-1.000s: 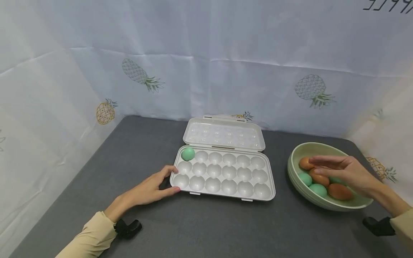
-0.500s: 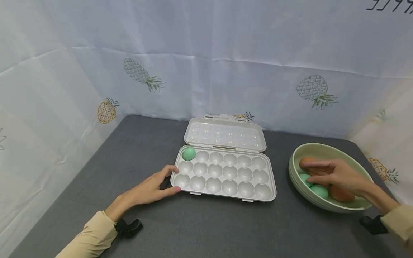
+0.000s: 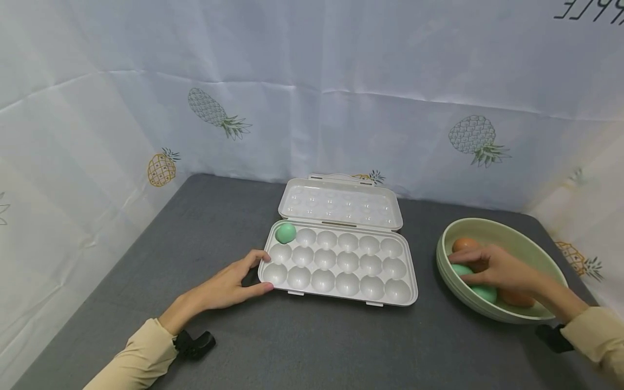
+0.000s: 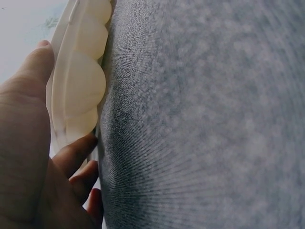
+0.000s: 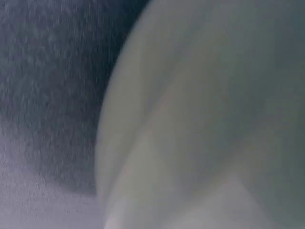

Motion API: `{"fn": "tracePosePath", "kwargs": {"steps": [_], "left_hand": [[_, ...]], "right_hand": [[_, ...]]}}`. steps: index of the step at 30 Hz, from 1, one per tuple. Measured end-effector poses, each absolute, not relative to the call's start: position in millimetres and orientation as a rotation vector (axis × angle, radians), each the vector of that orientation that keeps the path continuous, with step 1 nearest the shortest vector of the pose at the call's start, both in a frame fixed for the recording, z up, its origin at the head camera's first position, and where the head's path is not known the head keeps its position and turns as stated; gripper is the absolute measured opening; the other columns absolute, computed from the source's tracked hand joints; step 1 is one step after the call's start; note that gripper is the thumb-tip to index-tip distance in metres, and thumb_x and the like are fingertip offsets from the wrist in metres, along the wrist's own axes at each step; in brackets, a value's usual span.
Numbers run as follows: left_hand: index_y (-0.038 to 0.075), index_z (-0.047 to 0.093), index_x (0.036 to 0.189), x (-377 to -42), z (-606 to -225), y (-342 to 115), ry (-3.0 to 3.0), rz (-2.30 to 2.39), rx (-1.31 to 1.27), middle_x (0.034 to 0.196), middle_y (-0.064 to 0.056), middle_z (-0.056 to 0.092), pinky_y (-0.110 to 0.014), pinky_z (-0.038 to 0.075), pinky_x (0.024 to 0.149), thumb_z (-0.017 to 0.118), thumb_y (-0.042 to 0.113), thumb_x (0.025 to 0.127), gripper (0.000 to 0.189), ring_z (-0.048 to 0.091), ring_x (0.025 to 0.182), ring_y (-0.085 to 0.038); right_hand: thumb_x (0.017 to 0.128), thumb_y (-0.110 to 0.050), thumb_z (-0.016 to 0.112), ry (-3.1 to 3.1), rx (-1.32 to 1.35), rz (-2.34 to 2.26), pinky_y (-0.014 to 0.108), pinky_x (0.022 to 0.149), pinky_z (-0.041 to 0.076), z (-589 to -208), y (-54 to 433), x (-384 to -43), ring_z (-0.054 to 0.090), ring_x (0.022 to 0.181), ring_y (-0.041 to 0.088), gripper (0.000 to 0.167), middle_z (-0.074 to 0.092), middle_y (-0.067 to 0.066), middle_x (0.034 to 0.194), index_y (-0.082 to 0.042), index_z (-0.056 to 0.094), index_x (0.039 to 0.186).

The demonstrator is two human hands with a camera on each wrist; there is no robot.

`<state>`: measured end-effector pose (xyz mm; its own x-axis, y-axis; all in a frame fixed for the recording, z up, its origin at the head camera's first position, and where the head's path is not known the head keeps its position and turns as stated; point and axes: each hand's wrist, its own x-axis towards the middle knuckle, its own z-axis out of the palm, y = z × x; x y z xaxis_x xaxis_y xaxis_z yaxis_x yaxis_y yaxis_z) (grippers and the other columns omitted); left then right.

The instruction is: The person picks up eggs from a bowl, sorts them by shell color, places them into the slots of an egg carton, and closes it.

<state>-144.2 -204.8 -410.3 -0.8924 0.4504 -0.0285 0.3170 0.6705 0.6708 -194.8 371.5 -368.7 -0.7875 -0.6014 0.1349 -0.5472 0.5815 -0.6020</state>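
Two hands at work. Right hand (image 3: pixel 502 268): thumb and fingers curled about a pale-green egg (image 3: pixel 460 269) at the left side of the green bowl (image 3: pixel 528 246); the gap is no wider than the egg, whose long axis cannot be told. A brown egg (image 3: pixel 465 244) and a second green egg (image 3: pixel 485 294) lie beside it. Left hand (image 3: pixel 229 284): thumb and fingers spread wide, touching the near left corner of the white egg carton (image 3: pixel 346 261). The carton lies mid-table, its long axis running left to right, right end slightly nearer the viewer; its hinged lid (image 3: pixel 341 203) opens toward the pineapple-print curtain (image 3: pixel 390 65). One green egg (image 3: pixel 285 233) occupies the far left cup.
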Motion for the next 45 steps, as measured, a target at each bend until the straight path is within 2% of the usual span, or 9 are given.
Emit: {"fn": "tracePosePath", "kwargs": {"steps": [12,19,27,31,34,36,39,42,45], "left_hand": [[0.025,0.042,0.139,-145.7,-409.8,-204.5,2.691,1.018,0.637,0.149,-0.014,0.055,-0.059,0.042,0.111,0.066,0.053,0.096,0.057,0.051,0.142,-0.034],[0.025,0.042,0.139,-145.6,-408.7,-203.6,2.688,1.018,0.638,0.149,-0.014,0.054,-0.059,0.042,0.111,0.067,0.053,0.096,0.057,0.051,0.142,-0.034],[0.027,0.042,0.137,-144.8,-409.8,-203.4,2.689,1.007,0.611,0.149,-0.014,0.055,-0.059,0.042,0.110,0.067,0.055,0.095,0.056,0.051,0.142,-0.034],[0.027,0.042,0.137,-144.6,-410.1,-203.3,2.689,1.012,0.614,0.148,-0.014,0.055,-0.059,0.042,0.110,0.067,0.055,0.095,0.056,0.051,0.142,-0.033],[0.026,0.042,0.137,-144.4,-410.0,-203.5,2.683,1.022,0.622,0.148,-0.014,0.055,-0.059,0.042,0.110,0.067,0.054,0.095,0.056,0.051,0.142,-0.034],[0.026,0.042,0.138,-144.3,-410.0,-203.7,2.679,1.027,0.626,0.149,-0.014,0.055,-0.059,0.042,0.110,0.067,0.053,0.096,0.056,0.051,0.142,-0.034],[0.026,0.042,0.138,-144.3,-410.3,-203.8,2.679,1.028,0.629,0.149,-0.015,0.055,-0.059,0.042,0.110,0.067,0.053,0.096,0.056,0.051,0.142,-0.034],[0.026,0.042,0.137,-144.4,-410.5,-204.0,2.681,1.028,0.631,0.148,-0.015,0.055,-0.058,0.042,0.110,0.067,0.053,0.096,0.055,0.051,0.142,-0.033],[0.027,0.042,0.137,-144.4,-410.5,-204.2,2.682,1.029,0.631,0.148,-0.014,0.056,-0.058,0.042,0.110,0.066,0.053,0.096,0.055,0.051,0.142,-0.033]], "right_hand": [[0.071,0.006,0.086,2.788,-1.189,-1.007,0.011,0.068,0.044,-382.2,370.5,-197.9,0.058,0.085,-0.013,0.048,0.069,-0.033,0.107,-0.013,0.077,0.114],[0.075,0.006,0.085,2.808,-1.015,-1.081,0.012,0.068,0.046,-383.6,370.4,-193.5,0.061,0.086,-0.010,0.043,0.070,-0.031,0.105,-0.009,0.077,0.114],[0.089,0.002,0.075,2.744,-0.712,-1.256,0.016,0.071,0.054,-376.3,362.2,-187.6,0.065,0.097,-0.012,0.038,0.069,-0.031,0.112,0.002,0.069,0.126],[0.095,-0.007,0.072,2.700,-0.528,-1.314,0.025,0.059,0.055,-368.2,358.3,-185.3,0.071,0.077,-0.001,0.042,0.075,-0.022,0.102,0.001,0.063,0.135],[0.097,-0.012,0.070,2.672,-0.434,-1.330,0.032,0.045,0.046,-363.0,357.2,-184.0,0.056,0.050,0.008,0.047,0.075,-0.012,0.084,-0.002,0.058,0.141],[0.099,-0.014,0.069,2.669,-0.420,-1.332,0.035,0.040,0.037,-360.7,356.9,-183.3,0.041,0.042,0.014,0.048,0.070,-0.007,0.074,-0.004,0.056,0.144],[0.098,-0.012,0.069,2.678,-0.440,-1.355,0.037,0.041,0.036,-359.3,356.6,-183.0,0.036,0.043,0.019,0.048,0.066,-0.007,0.073,-0.005,0.056,0.144],[0.097,-0.009,0.070,2.721,-0.457,-1.366,0.033,0.049,0.045,-359.5,355.8,-183.7,0.053,0.054,0.012,0.046,0.072,-0.017,0.089,-0.006,0.059,0.141],[0.096,-0.008,0.071,2.775,-0.452,-1.362,0.024,0.066,0.053,-359.5,354.8,-184.0,0.068,0.080,-0.001,0.044,0.073,-0.024,0.108,-0.006,0.062,0.139]]}}
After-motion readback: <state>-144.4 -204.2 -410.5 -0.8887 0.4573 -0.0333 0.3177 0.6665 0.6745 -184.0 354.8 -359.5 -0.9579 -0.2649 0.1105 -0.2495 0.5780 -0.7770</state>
